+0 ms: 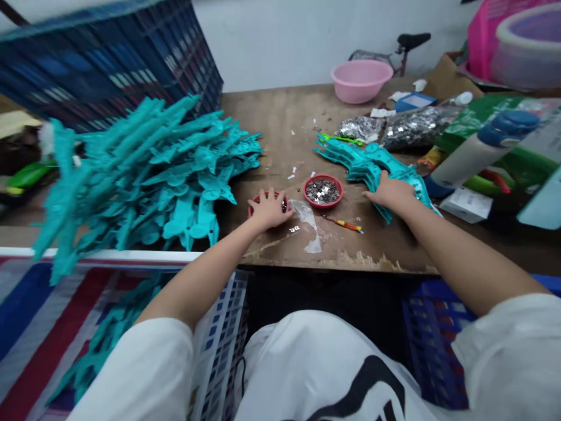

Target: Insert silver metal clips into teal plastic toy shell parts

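Observation:
My left hand [268,209] rests cupped over a small red dish [256,202], its fingers spread and dipping toward the dish. A second red dish [323,192], full of silver metal pieces, stands just to its right. My right hand [390,193] presses on and grips a stack of teal moulded plastic pieces [372,166]. A much larger heap of the same teal pieces [144,175] lies on the table's left side. Between my hands are a crumpled clear plastic sheet [309,225] and a small orange-handled tool [344,225].
Bags of silver pieces [416,127], a pink basin [360,80] and a white bottle with a blue cap [482,153] stand on the far side of the chipped wooden table [280,120]. Plastic crates [432,345] and a striped woven bag [48,327] sit below its front edge.

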A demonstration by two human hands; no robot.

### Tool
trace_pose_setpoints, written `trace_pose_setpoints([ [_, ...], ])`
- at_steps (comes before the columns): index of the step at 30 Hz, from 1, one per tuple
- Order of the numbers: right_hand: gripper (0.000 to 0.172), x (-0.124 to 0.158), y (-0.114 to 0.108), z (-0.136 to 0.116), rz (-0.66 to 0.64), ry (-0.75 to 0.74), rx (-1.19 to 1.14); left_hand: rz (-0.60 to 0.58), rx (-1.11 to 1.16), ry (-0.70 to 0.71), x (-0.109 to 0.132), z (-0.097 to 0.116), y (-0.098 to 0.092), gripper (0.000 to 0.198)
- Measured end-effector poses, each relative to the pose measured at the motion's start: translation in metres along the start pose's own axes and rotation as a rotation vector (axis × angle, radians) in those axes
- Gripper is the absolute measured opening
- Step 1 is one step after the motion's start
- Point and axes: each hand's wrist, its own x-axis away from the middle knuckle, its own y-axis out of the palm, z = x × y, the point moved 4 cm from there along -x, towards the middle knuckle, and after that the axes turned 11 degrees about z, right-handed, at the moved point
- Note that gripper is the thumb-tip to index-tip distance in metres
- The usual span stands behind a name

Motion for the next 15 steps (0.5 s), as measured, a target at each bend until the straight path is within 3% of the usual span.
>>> trace_pose_setpoints([
  [4,0.106,0.01,-0.015,-0.006,-0.054,-0.011,0.011,0.013,0.01,0.074,0.014,0.011,0.0,0.089],
  [8,0.088,0.022,-0.029,-0.01,0.0,-0.077,-0.009,-0.007,0.01,0.171,0.037,0.027,0.005,0.09],
  [10,0.077,0.026,-0.034,-0.011,0.059,-0.133,-0.046,-0.005,0.017,0.228,0.045,0.031,-0.001,0.095],
  [12,0.07,0.026,-0.036,-0.013,0.098,-0.205,-0.09,0.09,0.01,0.307,0.045,0.024,-0.026,0.089],
  [15,0.07,0.022,-0.034,-0.017,0.095,-0.309,-0.122,0.437,-0.075,0.292,0.034,-0.023,-0.104,0.059],
])
